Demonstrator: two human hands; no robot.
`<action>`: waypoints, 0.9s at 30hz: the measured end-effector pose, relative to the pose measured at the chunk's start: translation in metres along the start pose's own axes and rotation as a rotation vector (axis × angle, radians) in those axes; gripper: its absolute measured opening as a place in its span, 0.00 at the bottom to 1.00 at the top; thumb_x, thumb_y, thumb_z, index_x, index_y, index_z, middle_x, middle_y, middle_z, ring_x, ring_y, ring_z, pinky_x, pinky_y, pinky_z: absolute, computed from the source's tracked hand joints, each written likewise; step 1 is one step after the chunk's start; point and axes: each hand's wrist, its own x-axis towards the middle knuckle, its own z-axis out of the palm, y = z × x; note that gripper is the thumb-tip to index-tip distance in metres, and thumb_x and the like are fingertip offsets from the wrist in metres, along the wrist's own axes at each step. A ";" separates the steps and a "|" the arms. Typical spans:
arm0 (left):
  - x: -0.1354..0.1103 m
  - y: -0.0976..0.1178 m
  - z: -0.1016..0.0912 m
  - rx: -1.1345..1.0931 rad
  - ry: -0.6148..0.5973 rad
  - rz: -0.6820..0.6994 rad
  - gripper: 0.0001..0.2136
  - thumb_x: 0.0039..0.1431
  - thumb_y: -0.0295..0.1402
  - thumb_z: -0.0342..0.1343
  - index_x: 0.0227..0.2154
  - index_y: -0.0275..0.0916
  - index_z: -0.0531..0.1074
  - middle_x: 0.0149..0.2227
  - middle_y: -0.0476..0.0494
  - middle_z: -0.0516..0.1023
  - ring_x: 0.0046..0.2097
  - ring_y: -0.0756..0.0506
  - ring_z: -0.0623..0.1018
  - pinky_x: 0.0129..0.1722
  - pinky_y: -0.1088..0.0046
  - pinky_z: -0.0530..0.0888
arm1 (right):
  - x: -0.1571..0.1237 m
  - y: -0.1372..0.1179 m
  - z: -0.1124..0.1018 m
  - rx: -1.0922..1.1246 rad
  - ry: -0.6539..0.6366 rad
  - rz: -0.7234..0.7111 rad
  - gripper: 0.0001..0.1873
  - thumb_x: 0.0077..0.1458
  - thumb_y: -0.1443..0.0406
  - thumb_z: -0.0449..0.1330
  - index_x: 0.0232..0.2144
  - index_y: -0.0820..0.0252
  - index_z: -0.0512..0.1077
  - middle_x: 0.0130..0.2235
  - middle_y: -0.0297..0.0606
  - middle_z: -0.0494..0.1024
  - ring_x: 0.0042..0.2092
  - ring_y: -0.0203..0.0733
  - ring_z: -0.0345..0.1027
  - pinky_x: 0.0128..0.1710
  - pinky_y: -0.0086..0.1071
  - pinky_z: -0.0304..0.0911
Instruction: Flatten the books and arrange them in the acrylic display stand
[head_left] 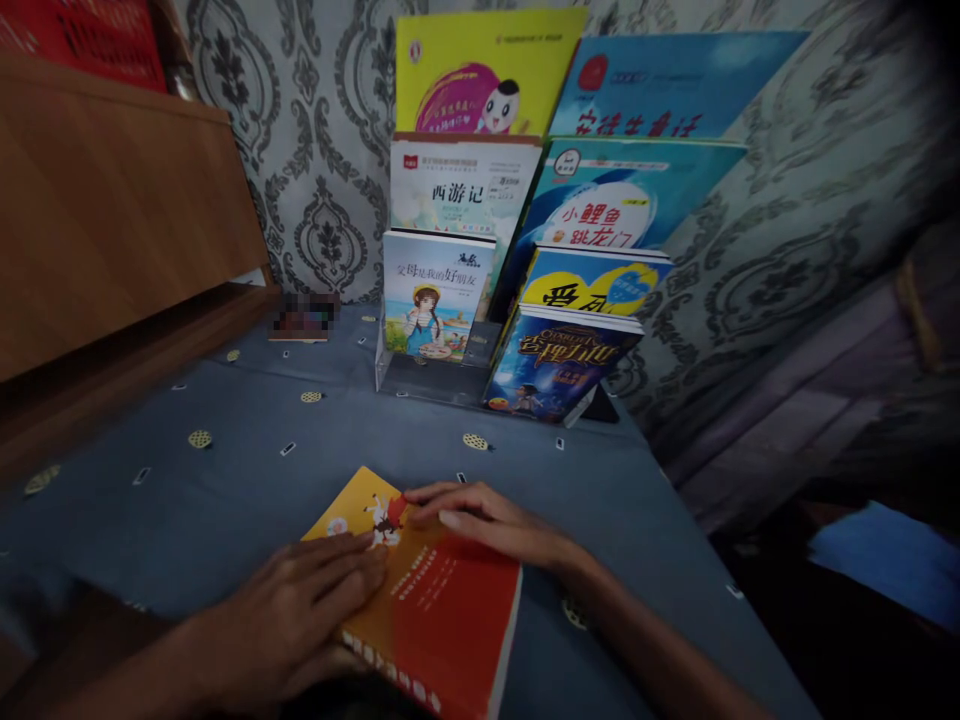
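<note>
A thick orange-and-red paperback book (461,625) lies at an angle near the front of the table, cover up, its spine toward the lower left. My left hand (300,610) is at the spine side, fingers laid over the cover's left part and the lower part of the hand against the spine edge. Across the cover's upper right rests my right hand (487,520), its fingers stretched out flat and pointing left. A small cartoon figure on the cover shows between the two sets of fingertips. The underside of the book is hidden.
Behind the book, a clear acrylic stand (427,383) holds several upright books, including a white one (435,300) and a dark blue one (562,365). A patterned blue-grey cloth (247,480) covers the table. A wooden cabinet (112,210) borders the left; a small pixelated item (300,325) lies near the wall.
</note>
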 end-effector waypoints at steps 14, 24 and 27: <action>0.049 -0.037 -0.049 -0.530 0.316 -0.699 0.21 0.64 0.53 0.50 0.36 0.40 0.77 0.30 0.47 0.80 0.33 0.44 0.79 0.30 0.75 0.73 | 0.019 0.019 -0.002 0.572 0.248 -0.024 0.43 0.56 0.32 0.44 0.43 0.59 0.77 0.42 0.49 0.82 0.46 0.50 0.77 0.44 0.43 0.71; 0.084 -0.068 -0.006 -1.523 0.456 -1.264 0.18 0.64 0.45 0.56 0.42 0.33 0.76 0.30 0.39 0.83 0.27 0.43 0.81 0.29 0.69 0.79 | 0.030 0.016 0.003 0.237 0.538 0.019 0.24 0.53 0.45 0.64 0.36 0.59 0.76 0.29 0.34 0.78 0.27 0.35 0.68 0.27 0.29 0.65; 0.078 -0.078 0.011 -1.540 0.379 -1.276 0.17 0.62 0.45 0.58 0.39 0.32 0.77 0.30 0.37 0.83 0.28 0.44 0.82 0.31 0.69 0.79 | 0.029 0.027 0.004 0.264 0.536 0.067 0.25 0.50 0.43 0.65 0.28 0.59 0.72 0.23 0.30 0.73 0.24 0.32 0.64 0.23 0.26 0.61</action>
